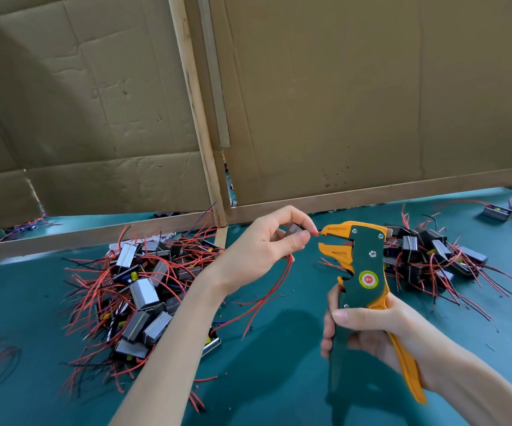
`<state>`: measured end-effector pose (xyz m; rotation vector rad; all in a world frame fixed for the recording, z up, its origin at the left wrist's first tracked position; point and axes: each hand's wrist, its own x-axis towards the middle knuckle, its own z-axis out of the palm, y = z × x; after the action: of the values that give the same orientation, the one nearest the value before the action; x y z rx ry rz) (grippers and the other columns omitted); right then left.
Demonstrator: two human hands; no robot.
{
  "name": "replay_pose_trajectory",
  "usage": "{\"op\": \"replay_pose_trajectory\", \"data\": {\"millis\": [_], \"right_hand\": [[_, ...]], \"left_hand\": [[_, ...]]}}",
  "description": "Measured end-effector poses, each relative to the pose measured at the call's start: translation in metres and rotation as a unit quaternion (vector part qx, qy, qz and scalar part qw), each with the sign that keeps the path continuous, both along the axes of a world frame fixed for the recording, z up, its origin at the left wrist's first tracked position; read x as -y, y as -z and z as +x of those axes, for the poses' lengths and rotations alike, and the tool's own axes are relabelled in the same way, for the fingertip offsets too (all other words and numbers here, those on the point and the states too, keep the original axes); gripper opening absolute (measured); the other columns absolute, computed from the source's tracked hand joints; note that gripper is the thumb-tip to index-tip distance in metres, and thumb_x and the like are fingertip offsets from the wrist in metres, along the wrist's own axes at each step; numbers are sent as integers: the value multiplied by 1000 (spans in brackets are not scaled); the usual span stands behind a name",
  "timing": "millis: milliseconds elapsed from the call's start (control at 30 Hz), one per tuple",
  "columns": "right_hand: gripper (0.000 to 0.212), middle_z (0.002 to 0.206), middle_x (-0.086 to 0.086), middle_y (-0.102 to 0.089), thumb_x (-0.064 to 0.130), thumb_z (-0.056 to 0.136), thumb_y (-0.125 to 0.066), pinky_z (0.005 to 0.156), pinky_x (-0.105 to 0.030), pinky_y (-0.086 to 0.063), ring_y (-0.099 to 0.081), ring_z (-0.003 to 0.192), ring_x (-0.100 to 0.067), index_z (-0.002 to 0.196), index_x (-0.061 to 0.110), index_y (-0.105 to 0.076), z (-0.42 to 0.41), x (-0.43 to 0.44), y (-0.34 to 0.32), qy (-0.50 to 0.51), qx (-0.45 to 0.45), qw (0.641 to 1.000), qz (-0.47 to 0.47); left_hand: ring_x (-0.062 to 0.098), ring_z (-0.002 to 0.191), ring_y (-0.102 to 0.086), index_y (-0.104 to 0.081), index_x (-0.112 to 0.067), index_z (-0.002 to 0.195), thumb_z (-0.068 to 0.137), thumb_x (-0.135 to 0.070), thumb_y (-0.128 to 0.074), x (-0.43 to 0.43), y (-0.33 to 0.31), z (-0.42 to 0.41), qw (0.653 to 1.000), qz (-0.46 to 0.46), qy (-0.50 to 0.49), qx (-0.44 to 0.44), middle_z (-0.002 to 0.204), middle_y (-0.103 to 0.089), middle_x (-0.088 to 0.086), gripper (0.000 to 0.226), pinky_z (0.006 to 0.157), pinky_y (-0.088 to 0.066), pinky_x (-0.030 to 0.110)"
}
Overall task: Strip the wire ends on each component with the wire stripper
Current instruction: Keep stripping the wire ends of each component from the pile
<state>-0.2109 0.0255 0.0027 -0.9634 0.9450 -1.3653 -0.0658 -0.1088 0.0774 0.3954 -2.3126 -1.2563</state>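
Both hands are busy. Nearest is the right hand [368, 327]. Its fingers and thumb curl round the two handles of the wire stripper [362, 272], a green and orange tool held upright above the bench [279, 379]. The handles are spread apart. The orange jaws at the top stand open and point to the left.

The left hand [263, 244] is a little farther away and higher. It pinches a small grey component [294, 228] between thumb and fingers. A short red wire end [315, 232] sticks out from the fingertips toward the tool. The tip is right at the front of the open jaws, but I cannot tell if it touches them. A loop of red wire [282, 282] hangs under this hand.

I think this is the step of feeding one wire end into the tool. Next, the tip needs to slide in between the jaws, straight and only a short way. Then the right hand must squeeze the handles while the left hand keeps the component steady. If the wire goes in crooked, the tool may miss it.

Farther back, a big pile of components [144, 287] with tangled red and black wires lies on the left of the bench. A second pile [426, 253] lies on the right, behind the tool. I cannot tell which pile is done. Far off to the right sit two more components [509, 210]. Behind it all stands a cardboard wall [340, 103] on wooden strips [197, 118].
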Motion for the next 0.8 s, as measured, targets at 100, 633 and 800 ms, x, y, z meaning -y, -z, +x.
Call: {"op": "replay_pose_trajectory", "data": {"millis": [100, 633, 800], "right_hand": [[22, 72, -28, -60, 10, 61, -81, 67, -48, -55, -63, 66, -40, 73, 1, -65, 1, 0, -1, 6, 7, 1000, 7], [41, 75, -27, -61, 18, 55, -93, 71, -50, -54, -63, 70, -41, 78, 1, -64, -4, 0, 4, 13, 13, 1000, 3], [33, 71, -28, -60, 13, 52, -89, 66, -49, -55, -64, 65, -42, 73, 3, -66, -3, 3, 1, 26, 24, 999, -4]], "left_hand": [[36, 88, -53, -61, -21, 99, 98, -13, -51, 0, 1, 0, 1000, -5, -2, 11, 85, -55, -14, 12, 77, -51, 25], [9, 85, -55, -55, -27, 98, 96, -19, -56, 5, 5, 1, 997, -45, -35, 43, 106, -53, 6, 8, 83, -50, 23], [-1, 74, -51, -54, -26, 98, 99, -17, -51, 6, 4, 2, 997, -46, -53, 32, 99, -51, 2, 9, 70, -41, 8]]}}
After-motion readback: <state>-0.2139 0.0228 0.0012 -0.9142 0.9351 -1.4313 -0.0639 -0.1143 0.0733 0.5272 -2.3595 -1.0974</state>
